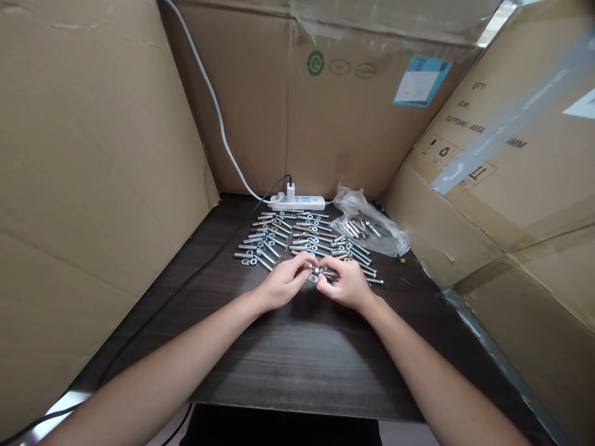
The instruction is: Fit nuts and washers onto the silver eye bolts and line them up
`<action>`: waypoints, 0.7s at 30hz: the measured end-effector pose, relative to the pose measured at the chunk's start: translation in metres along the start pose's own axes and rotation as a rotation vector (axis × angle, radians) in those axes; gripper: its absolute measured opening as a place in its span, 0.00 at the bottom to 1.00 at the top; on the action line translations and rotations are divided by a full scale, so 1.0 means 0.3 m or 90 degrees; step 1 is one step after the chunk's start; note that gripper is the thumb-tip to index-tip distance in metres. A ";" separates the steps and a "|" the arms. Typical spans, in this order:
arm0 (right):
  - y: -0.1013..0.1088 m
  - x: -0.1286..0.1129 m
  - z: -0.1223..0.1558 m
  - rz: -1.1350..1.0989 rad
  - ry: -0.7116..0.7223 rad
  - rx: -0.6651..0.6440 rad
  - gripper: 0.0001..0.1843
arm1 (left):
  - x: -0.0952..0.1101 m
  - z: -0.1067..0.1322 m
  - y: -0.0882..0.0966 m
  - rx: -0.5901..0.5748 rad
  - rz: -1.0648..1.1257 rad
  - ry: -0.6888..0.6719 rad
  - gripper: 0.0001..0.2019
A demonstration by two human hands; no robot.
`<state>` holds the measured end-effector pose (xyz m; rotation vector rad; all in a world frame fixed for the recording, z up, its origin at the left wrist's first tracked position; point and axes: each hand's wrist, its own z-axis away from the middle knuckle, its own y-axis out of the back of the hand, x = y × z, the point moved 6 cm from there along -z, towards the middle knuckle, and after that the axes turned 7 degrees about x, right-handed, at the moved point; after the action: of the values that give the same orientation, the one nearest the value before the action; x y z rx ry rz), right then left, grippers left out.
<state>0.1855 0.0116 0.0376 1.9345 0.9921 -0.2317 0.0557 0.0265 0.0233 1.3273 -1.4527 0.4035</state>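
Note:
My right hand (348,282) is closed around a metal expansion bolt (329,272), its shaft lying sideways between thumb and fingers. A bright hex nut (317,271) shows at the bolt's left end, in the gap between my hands. My left hand (286,284) pinches at that same end, fingertips close to the nut; what exactly sits in the pinch is hidden. Just below the fingertips lies a flat washer (313,279). Beyond both hands, bolts, sleeves, nuts and washers (264,241) are spread in rows on the dark table (297,347).
A white power strip (302,202) with a plugged-in charger (290,191) stands at the back. To its right, a clear plastic bag (372,229) holds several more bolts. Cardboard walls (297,124) enclose the table on three sides. A black cable (186,272) crosses the left side.

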 end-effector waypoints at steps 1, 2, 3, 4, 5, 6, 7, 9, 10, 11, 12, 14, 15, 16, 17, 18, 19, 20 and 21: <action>0.001 0.000 -0.001 0.000 -0.003 -0.001 0.06 | -0.007 0.001 -0.005 -0.020 -0.008 0.017 0.11; 0.003 -0.001 -0.001 -0.002 -0.004 -0.001 0.06 | -0.014 0.003 -0.011 -0.045 -0.016 0.031 0.14; 0.004 -0.003 -0.002 -0.005 -0.005 -0.002 0.05 | -0.019 0.006 -0.017 -0.070 -0.023 0.040 0.16; 0.005 -0.004 -0.003 -0.007 -0.005 -0.001 0.05 | -0.023 0.008 -0.022 -0.089 -0.026 0.048 0.19; 0.005 -0.004 -0.004 -0.010 -0.005 -0.003 0.05 | -0.027 0.010 -0.026 -0.101 -0.025 0.055 0.21; 0.005 -0.005 -0.004 -0.013 -0.004 -0.004 0.05 | -0.028 0.010 -0.027 -0.103 -0.022 0.059 0.21; 0.004 -0.004 -0.005 -0.015 -0.002 -0.004 0.05 | -0.028 0.010 -0.026 -0.098 -0.020 0.058 0.21; 0.003 -0.002 -0.005 -0.013 -0.001 -0.003 0.05 | -0.023 0.007 -0.019 -0.066 -0.013 0.047 0.16; 0.003 -0.001 -0.005 -0.012 -0.001 -0.001 0.06 | -0.020 0.005 -0.013 -0.040 -0.008 0.039 0.13; 0.002 0.000 -0.005 -0.010 -0.001 0.001 0.06 | -0.016 0.004 -0.005 -0.012 -0.002 0.031 0.10; 0.002 0.000 -0.005 -0.009 -0.002 0.002 0.06 | -0.012 0.002 0.002 0.014 0.002 0.022 0.09; 0.001 0.000 -0.006 -0.009 -0.002 0.001 0.07 | 0.000 0.001 0.012 0.045 -0.004 -0.006 0.09; 0.001 -0.002 -0.006 -0.010 0.000 -0.001 0.07 | 0.007 0.000 0.012 0.046 -0.012 -0.026 0.08; 0.001 -0.003 -0.006 -0.011 0.002 -0.004 0.07 | 0.015 0.000 0.012 0.044 -0.021 -0.045 0.08; 0.001 -0.004 -0.006 -0.011 0.003 -0.005 0.07 | 0.021 0.000 0.011 0.040 -0.030 -0.059 0.08; 0.001 -0.005 -0.006 -0.010 0.004 -0.007 0.07 | 0.025 -0.001 0.009 0.037 -0.032 -0.066 0.08; 0.001 -0.005 -0.006 -0.008 0.004 -0.009 0.07 | 0.026 -0.002 0.007 0.032 -0.027 -0.063 0.08; 0.001 -0.004 -0.005 -0.005 0.005 -0.010 0.07 | 0.024 -0.002 0.005 0.027 -0.017 -0.053 0.08; 0.001 -0.003 -0.005 -0.002 0.006 -0.010 0.07 | 0.021 -0.003 0.002 0.020 -0.005 -0.039 0.08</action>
<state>0.1847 0.0122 0.0390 1.9217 1.0001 -0.2172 0.0568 0.0243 0.0290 1.3809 -1.4966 0.3842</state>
